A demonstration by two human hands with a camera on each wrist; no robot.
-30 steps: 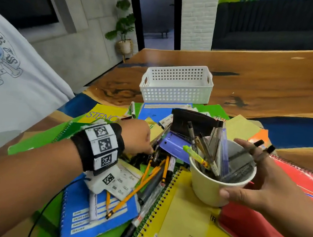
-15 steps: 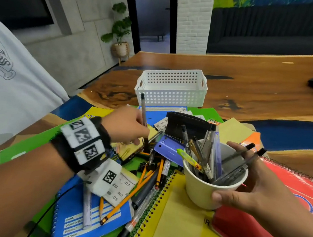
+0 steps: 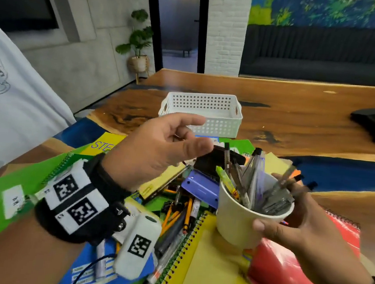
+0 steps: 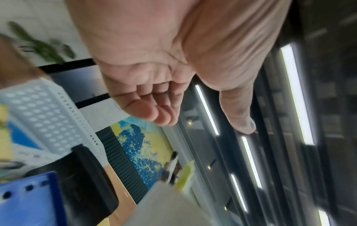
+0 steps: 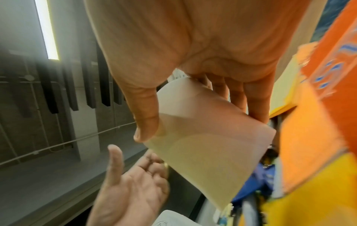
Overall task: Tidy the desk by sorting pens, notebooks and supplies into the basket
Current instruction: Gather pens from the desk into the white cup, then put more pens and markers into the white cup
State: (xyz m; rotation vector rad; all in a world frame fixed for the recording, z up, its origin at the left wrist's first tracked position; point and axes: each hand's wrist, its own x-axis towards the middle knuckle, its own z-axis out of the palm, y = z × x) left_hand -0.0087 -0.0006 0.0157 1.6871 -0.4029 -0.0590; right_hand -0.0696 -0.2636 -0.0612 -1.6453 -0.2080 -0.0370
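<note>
So the wooden desk [image 3: 301, 103] is the big thing here, and most of the near end is buried. Our right hand [image 3: 306, 235] has its thumb and fingers curled round the paper cup [image 3: 243, 221], which we're holding up off the pile, slightly tilted toward the left hand. That makes sense to us as a collection point: gather the loose pens in one container, then move the lot.

Past the cup, further out on the bare wood, sits the white basket [image 3: 202, 113]. We can't see anything in it from this angle, so our guess is the sorting into it hasn't really started. Under and around the cup it's all notebooks: the yellow spiral notebook [image 3: 210, 267] right below, a red notebook [image 3: 283, 274] beneath the right wrist, green and blue ones off to the left. Just left of the cup there's a purple hole punch [image 3: 200, 187] and behind it a black case [image 3: 212, 160].

Smaller stuff: the pens in the cup [image 3: 244, 185] stand upright, jammed together, and a heap of loose pencils and pens [image 3: 179, 212] lies beside the cup's base.

What's changed: half a second back our left hand [image 3: 157, 152] was pinching a pen down by the pile. Now it's up level with the cup's rim, fingers spread and relaxed, nothing in it. Looks like that pen went into the cup, though we can't pick out which one.
</note>
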